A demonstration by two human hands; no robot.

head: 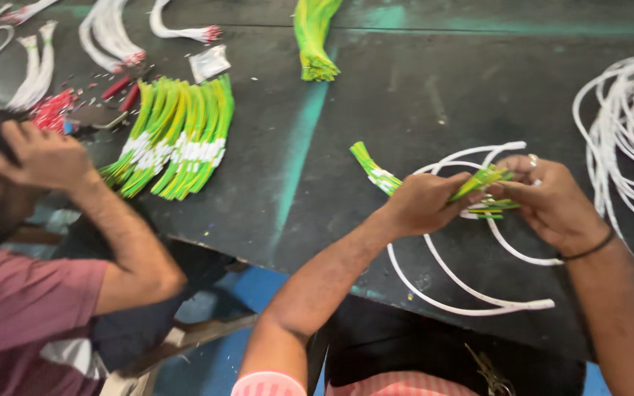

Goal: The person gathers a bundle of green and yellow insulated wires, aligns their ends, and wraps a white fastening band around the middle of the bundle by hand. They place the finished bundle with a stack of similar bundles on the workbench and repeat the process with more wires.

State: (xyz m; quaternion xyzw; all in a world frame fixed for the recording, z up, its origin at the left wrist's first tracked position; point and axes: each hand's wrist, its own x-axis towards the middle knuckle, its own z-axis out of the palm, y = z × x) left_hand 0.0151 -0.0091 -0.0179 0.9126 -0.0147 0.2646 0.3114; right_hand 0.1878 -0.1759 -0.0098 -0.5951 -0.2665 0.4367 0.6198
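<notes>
The left hand (423, 202) is closed around a small bundle of green-and-yellow wires (376, 174), which lies over the dark table (420, 88) toward its near edge, right of the middle. The bundle's long axis runs on a slant: one end sticks out past the left hand toward the far left, banded with a pale wrap, and the other end comes out between the two hands, pointing right and slightly far. The right hand (552, 202), with a ring on one finger and a dark band at the wrist, is curled with its fingertips pinching that right-hand end, where a few short green ends fan out below the fingers. Both hands hover just above a loop of white cable (471, 299) that lies on the table and curves toward the near edge. At the far right a large coil of white cable (625, 132) is spread out. Left of the middle a fanned row of green-and-yellow wire bundles (177, 139) lies on the table, and another green bundle (313, 37) sits at the far edge. At the left another person's hand (38, 158) is raised to that person's head, closed loosely.
</notes>
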